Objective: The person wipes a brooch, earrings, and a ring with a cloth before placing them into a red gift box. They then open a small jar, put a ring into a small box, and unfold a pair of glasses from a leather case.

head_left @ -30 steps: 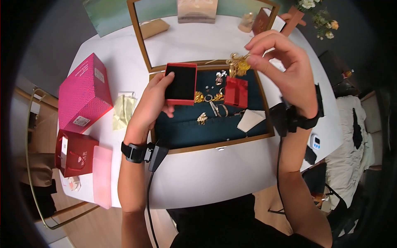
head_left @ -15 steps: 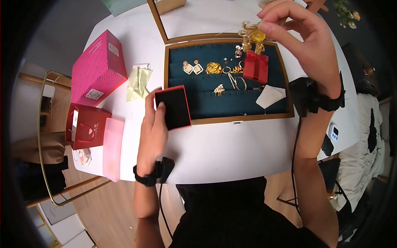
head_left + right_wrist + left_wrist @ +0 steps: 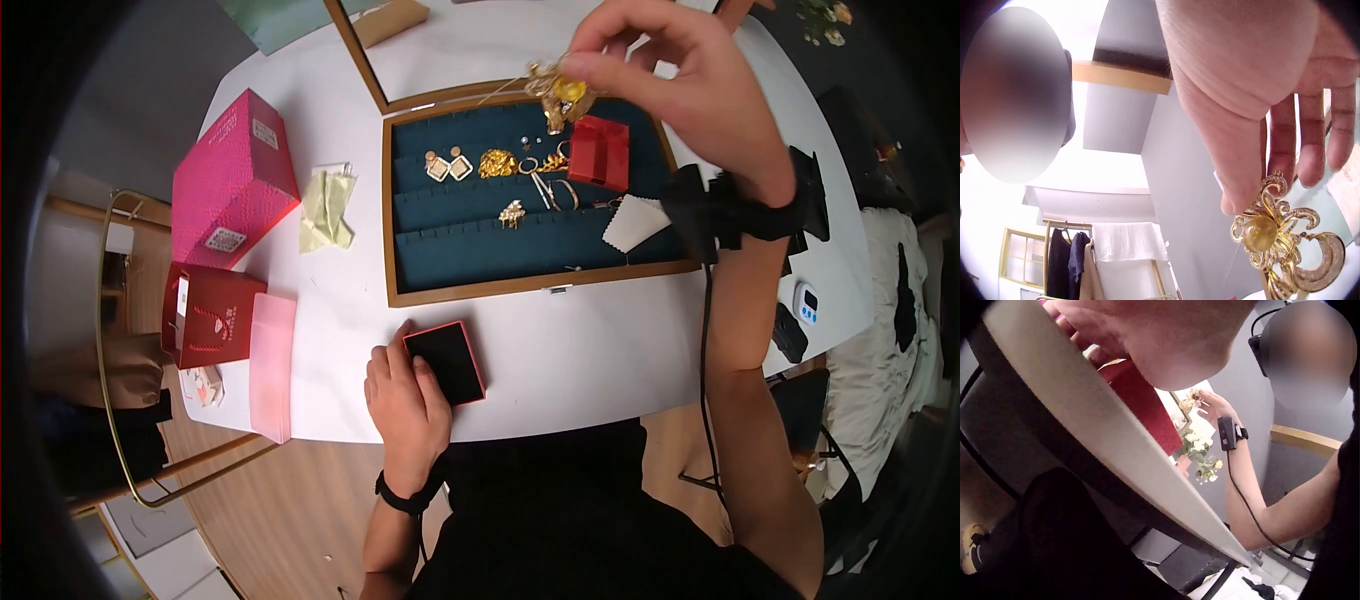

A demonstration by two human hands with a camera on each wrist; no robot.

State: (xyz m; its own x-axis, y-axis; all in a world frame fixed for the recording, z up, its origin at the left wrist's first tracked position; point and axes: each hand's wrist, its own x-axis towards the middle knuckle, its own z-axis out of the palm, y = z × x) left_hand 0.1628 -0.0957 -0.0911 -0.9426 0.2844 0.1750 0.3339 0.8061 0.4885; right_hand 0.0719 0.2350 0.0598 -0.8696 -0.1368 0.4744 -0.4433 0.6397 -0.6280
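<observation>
Thumb and forefinger of the right hand (image 3: 690, 95) were clamped on the top of a gold flower ornament (image 3: 560, 95), which hung in the air at the far side of a wooden display case (image 3: 389, 220). It had a round yellow stone, curling openwork petals set with small stones, and a thin pin sticking out to the left. In the right wrist view the other fingers of that hand were apart from one another, with gaps between them.

The left hand (image 3: 410, 400) gripped a red box (image 3: 445, 362) with a black lining, resting on the white table (image 3: 560, 330) between the case and the near edge. Its thumb reached over the rim onto the lining and its forefinger lay along the outer left wall; the remaining fingers were bent close together beside the box.

Inside the case, on dark green padding, lay a pair of diamond-shaped earrings (image 3: 447, 164), a heap of gold jewellery (image 3: 497, 163), a small gold piece (image 3: 512, 213), an open bangle (image 3: 567, 193) and a red ribboned box (image 3: 600, 153). A scalloped white cloth (image 3: 636, 222) lay toward its right side.

Left of the case were a crumpled pale yellow pouch (image 3: 326, 207), a patterned pink box (image 3: 235, 180), a red paper bag (image 3: 215, 312) and a translucent pink sheet (image 3: 271, 365). A white digital timer (image 3: 806, 303) lay near the table's right edge.
</observation>
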